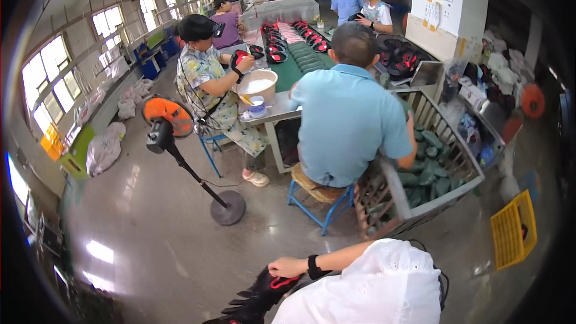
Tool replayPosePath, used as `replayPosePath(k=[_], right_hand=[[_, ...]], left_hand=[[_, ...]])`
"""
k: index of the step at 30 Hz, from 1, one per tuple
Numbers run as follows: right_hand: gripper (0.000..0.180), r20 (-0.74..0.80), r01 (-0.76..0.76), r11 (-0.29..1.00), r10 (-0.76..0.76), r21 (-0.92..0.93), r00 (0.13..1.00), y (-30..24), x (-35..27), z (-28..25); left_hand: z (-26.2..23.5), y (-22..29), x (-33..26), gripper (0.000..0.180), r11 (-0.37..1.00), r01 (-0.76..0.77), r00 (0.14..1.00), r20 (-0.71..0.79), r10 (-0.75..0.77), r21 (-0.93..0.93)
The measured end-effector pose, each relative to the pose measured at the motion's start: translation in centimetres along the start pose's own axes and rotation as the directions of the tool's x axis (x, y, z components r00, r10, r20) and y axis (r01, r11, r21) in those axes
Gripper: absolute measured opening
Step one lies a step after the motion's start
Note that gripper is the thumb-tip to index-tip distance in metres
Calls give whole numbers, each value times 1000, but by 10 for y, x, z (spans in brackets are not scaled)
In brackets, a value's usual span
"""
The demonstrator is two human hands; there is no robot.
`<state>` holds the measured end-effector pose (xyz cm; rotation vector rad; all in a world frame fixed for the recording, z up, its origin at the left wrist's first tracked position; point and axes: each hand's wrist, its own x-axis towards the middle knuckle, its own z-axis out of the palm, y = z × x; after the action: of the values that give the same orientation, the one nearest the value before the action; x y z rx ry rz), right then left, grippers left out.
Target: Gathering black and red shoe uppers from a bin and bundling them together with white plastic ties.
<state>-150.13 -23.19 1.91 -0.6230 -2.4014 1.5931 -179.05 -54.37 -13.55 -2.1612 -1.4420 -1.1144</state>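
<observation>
Big picture first: you're looking across a shiny grey workshop floor (150,222) toward a long work table (300,63) with a green belt, lined with rows of black-and-red sandals (276,48).

A person in a light blue shirt (345,120) sits with their back to you on a blue stool (321,201). Just to their right is a metal cage bin (447,201) with dark green soles (429,177) in it. Left of the table, another person in a patterned top (207,84) sits holding a sandal over a white bowl (257,84). A standing fan (168,117) with an orange back is on the floor near them. Over on the right there's a yellow plastic basket (513,231) on the floor.

At the bottom of the frame there's white eyelet fabric (372,285), which looks like your own sleeve or shoulder. An arm comes out of it with a black wristband (313,267). I read that as your right hand (287,267), though the angle makes it hard to be sure. The fingers are curled tight around the red strap of a black sandal (264,291), which is at the bottom edge, low over the floor, and seems to sit on top of a few more in a stack. Your left hand isn't visible anywhere.
</observation>
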Motion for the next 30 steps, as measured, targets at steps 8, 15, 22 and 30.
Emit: replayPosePath(k=[8,15,22,30], right_hand=[[20,180,165,961,-126,-222,976,-61,250,55],[21,330,297,938,-227,-178,916,-126,471,79],[20,424,312,888,-153,-337,893,-148,665,90],[23,210,30,964,28,-266,977,-114,824,41]], left_hand=[[-66,-243,6,29,908,410,910,101,-402,-80],[-76,-409,22,17,629,759,650,148,-745,-167],[-137,-596,38,14,221,946,266,178,-947,-238],[-127,-827,107,20,32,974,106,327,-939,-223]])
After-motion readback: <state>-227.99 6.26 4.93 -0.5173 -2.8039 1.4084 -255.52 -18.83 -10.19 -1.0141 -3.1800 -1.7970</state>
